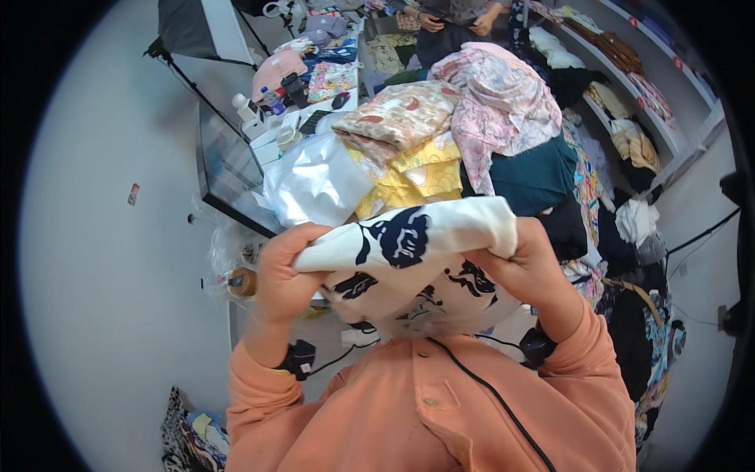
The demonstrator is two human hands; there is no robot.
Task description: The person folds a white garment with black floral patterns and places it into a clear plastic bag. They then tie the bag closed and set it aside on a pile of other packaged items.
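My left hand (289, 265) and my right hand (513, 259) grip opposite ends of a white fabric piece (460, 227) with dark navy flower prints. It is stretched between them in front of my chest, its upper edge folded into a thick band and the rest hanging below. Just beyond it lie a clear plastic bag (318, 177), a yellow printed cloth (427, 171) and a folded beige patterned fabric (401, 115). A heap of pink printed fabric (501, 94) rests on dark teal cloth (534, 174) toward the right.
A monitor (230, 171) and a roll of brown tape (242, 282) stand at the left. Behind are a black cup (294, 88), a computer mouse (340, 100) and a softbox light (203, 29). Shelves (625, 65) hold fabrics at right. Another person's hands (486, 22) show at the far end.
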